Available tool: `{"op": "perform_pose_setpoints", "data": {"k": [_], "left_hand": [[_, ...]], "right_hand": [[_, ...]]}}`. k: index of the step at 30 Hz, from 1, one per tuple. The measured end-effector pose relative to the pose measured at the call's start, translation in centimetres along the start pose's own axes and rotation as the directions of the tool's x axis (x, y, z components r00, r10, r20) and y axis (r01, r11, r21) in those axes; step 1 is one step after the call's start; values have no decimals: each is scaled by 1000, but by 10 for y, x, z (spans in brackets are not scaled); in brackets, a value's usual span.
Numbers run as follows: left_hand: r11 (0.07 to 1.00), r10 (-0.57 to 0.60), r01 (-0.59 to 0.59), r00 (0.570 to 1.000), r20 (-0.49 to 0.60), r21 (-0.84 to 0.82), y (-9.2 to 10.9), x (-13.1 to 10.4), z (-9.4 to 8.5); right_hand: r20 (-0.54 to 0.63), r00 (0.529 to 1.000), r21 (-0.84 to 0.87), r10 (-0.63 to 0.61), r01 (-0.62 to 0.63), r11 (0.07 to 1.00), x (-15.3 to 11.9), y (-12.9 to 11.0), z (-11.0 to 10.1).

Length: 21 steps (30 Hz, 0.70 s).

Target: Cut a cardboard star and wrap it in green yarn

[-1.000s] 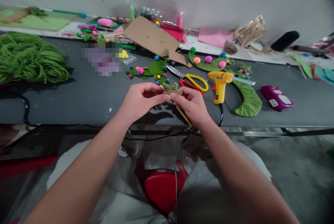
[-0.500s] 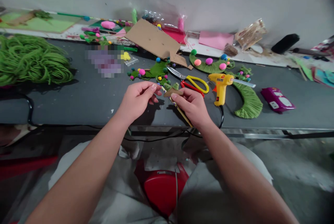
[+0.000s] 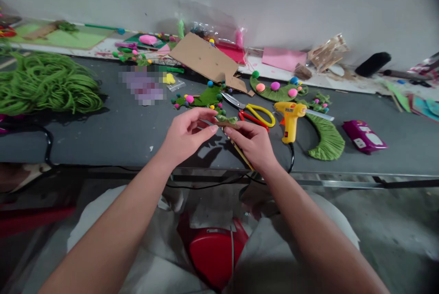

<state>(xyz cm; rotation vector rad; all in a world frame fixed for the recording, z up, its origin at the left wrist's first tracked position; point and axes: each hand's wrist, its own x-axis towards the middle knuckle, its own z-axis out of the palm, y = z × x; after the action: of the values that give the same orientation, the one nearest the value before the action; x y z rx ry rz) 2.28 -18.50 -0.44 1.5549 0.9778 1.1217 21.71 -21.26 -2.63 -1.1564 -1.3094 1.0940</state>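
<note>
My right hand (image 3: 253,142) pinches a small brown cardboard piece (image 3: 229,125) with pale green yarn (image 3: 227,119) on top. The thumb and fingertips of my left hand (image 3: 190,135) close on the left end of this piece. A thin yellowish stick (image 3: 244,156) shows beneath my right hand; I cannot tell whether it is held or lies on the table. Just beyond my hands are scissors (image 3: 259,115) with one yellow and one red handle, and a dark green shape (image 3: 207,97) with coloured pompoms around it.
A yellow glue gun (image 3: 290,120) stands right of my hands, beside a curved green yarn-wrapped form (image 3: 327,141) and a purple packet (image 3: 364,136). A green yarn heap (image 3: 48,83) lies at left. Cardboard (image 3: 206,58) lies toward the back. A black cable (image 3: 291,159) crosses the table's front edge.
My left hand has moved slightly right, and its fingertips now meet the cardboard piece. The piece has tilted flatter in my right hand. The view has shifted slightly.
</note>
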Motion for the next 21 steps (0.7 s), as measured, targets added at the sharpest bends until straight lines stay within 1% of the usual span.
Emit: {"op": "perform_pose_setpoints", "data": {"k": [3, 5, 7, 10, 13, 15, 16, 19, 21], "left_hand": [[999, -12, 11, 1000, 15, 32, -2, -1, 1], [998, -26, 26, 1000, -1, 56, -3, 0, 1], [996, -31, 33, 999, -18, 81, -3, 0, 2], [994, -50, 49, 999, 16, 96, -3, 1, 2], [989, -108, 102, 993, 56, 104, -4, 2, 2], [984, -133, 129, 991, 29, 123, -5, 2, 1], [982, -137, 135, 991, 2, 132, -5, 2, 1], [979, -127, 137, 989, -77, 149, -5, 2, -1], [978, -116, 130, 989, -94, 165, -6, 2, -1]], "right_hand": [[-7, 1000, 5, -3, 3, 1000, 0, 0, 1], [-8, 1000, 14, -7, 7, 1000, -1, 0, 1], [-10, 999, 18, -43, 43, 999, -1, -2, 1], [-18, 996, 14, -91, 91, 996, -1, -3, 1], [-89, 996, 131, -27, 38, 991, 1, -3, 1], [-139, 990, 213, 28, 2, 977, 2, -1, 1], [-153, 987, 220, 43, -9, 975, 3, 0, 1], [-154, 987, 134, 43, -22, 991, 5, -1, -1], [-175, 985, 44, 3, 4, 999, 7, -5, -6]]}}
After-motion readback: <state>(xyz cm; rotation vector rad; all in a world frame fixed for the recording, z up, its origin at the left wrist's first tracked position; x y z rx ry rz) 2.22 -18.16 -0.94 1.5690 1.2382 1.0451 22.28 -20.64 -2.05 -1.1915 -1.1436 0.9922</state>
